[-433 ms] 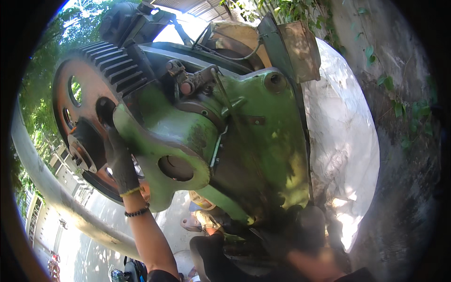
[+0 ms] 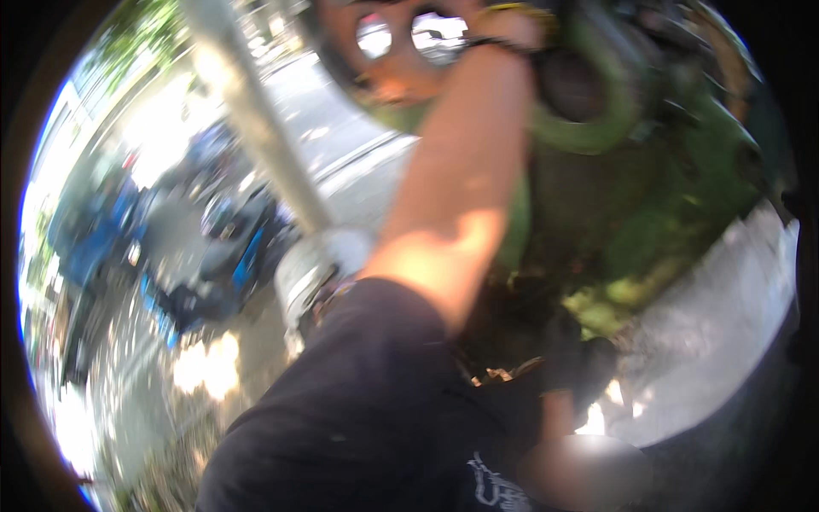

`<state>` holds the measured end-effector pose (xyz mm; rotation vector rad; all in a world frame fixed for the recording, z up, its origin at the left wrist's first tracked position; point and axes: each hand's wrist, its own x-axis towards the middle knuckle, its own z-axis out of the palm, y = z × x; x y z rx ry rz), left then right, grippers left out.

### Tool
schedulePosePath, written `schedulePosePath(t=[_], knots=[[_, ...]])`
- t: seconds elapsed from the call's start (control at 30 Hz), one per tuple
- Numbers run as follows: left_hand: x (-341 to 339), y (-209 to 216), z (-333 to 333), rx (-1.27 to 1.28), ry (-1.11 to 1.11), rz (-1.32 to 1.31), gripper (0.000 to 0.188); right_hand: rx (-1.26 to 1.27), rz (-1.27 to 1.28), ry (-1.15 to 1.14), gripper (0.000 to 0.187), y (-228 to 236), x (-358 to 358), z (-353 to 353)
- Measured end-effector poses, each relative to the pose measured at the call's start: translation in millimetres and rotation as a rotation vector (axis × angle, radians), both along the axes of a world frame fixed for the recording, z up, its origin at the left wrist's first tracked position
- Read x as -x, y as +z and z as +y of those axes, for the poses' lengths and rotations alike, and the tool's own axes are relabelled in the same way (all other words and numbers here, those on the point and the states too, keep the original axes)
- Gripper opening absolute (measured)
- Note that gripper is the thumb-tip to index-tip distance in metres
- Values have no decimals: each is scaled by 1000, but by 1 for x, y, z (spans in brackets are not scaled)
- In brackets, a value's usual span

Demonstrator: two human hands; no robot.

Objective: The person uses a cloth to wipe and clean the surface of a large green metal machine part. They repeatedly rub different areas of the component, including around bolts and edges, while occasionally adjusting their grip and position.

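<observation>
My left arm reaches up to a big green cast machine [image 2: 597,136]. Only the yellow cuff of the glove on my left hand [image 2: 516,12] shows at the top edge, below a dark bracelet. The fingers lie beyond the picture, next to the rust-orange gear wheel [image 2: 401,72] with round holes. Low at the right is my right hand [image 2: 576,363] in a dark glove, close to the machine's shadowed lower side. Blur and shade hide its fingers and anything in them.
A pale slanting pole [image 2: 256,111] stands to the left. Beyond it are blurred motorbikes [image 2: 230,230] with blue parts. A whitish bucket-like container [image 2: 303,269] sits behind my sleeve. At right, a light grey slab or sheet [image 2: 708,333] borders the machine.
My view has swung down and left, blurring the scene. The machine and my left arm now sit higher and farther right, and the left hand has mostly left the picture. Motorbikes have come into view.
</observation>
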<state>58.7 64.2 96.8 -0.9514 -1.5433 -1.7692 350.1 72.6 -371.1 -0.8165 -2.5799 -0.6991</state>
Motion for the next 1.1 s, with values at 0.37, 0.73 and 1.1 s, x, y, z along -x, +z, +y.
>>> schedulePosePath(t=[0.37, 0.73, 1.1], knots=[[-37, -75, 0, -63, -68, -86, 67, -50, 430, 285, 41, 171, -57, 196], [2, -117, -7, -75, -84, -121, 52, 845, 444, 110, 36, 114, 36, 3], [41, -252, -153, 69, -25, -115, 37, 227, 386, 604, 22, 64, 115, -50]])
